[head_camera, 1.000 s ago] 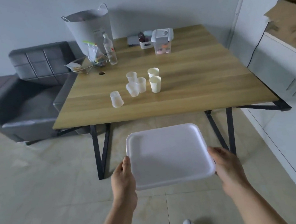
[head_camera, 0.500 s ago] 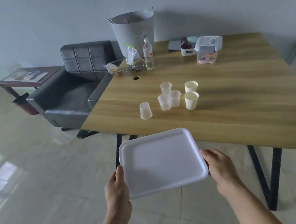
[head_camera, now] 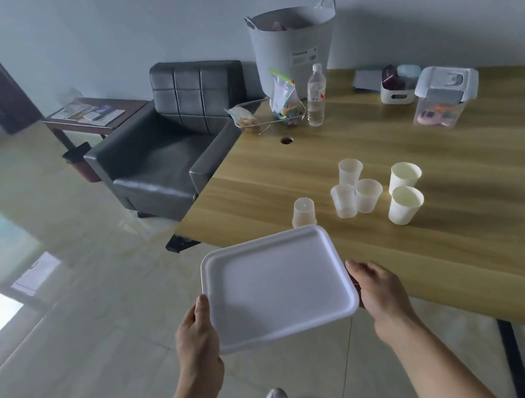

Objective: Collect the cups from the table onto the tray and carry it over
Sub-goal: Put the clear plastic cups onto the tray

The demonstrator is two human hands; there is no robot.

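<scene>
I hold an empty white tray (head_camera: 275, 284) level in front of me, its far edge over the near edge of the wooden table (head_camera: 461, 249). My left hand (head_camera: 196, 338) grips its left rim and my right hand (head_camera: 380, 290) grips its right rim. On the table beyond the tray stand several cups: an upside-down clear cup (head_camera: 303, 211), three upright clear cups clustered together (head_camera: 352, 192), and two white paper cups (head_camera: 403, 192) to their right.
At the table's far side stand a grey tub (head_camera: 293, 47), a water bottle (head_camera: 316, 95), snack bags, a small white bin and a lidded plastic box (head_camera: 441, 98). A dark armchair (head_camera: 170, 144) sits left of the table, with a side table (head_camera: 93, 116) beyond it.
I have stepped closer and to the left of the table; the view turned, and the tray now reaches the table's near edge. Both hands keep their grip.
</scene>
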